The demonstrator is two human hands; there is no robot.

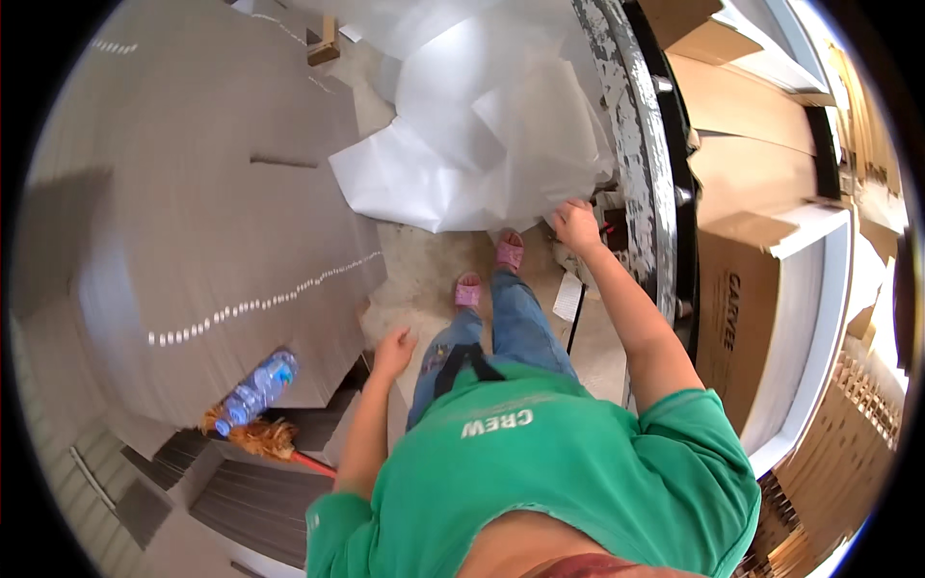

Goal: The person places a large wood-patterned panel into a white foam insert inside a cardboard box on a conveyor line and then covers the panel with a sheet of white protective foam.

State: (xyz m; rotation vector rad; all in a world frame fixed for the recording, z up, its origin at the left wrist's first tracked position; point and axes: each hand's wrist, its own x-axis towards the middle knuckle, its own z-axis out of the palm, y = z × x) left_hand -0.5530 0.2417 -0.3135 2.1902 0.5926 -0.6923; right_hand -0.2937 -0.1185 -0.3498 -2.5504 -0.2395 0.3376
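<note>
While the left hand (393, 352) hangs released, the outstretched right hand (576, 226) seemingly grasps the white sheet (482, 135).

right hand (576, 224) fingertips tucked under white sheet (482, 125) edge, grip unclear, broom (265, 438) handle cut off behind left arm, cardboard boxes (742, 318) blurred toward right rim

You see the scene from one camera only, worn on your head, looking steeply down along your own body. Your green shirt (540, 472) fills the lower edge, very near the lens, and your feet on the floor (424, 270) sit near the middle, farther away. The wide fisheye bends the flat panels (212, 222) on your left and the cardboard boxes (761, 279) on your right.
</note>
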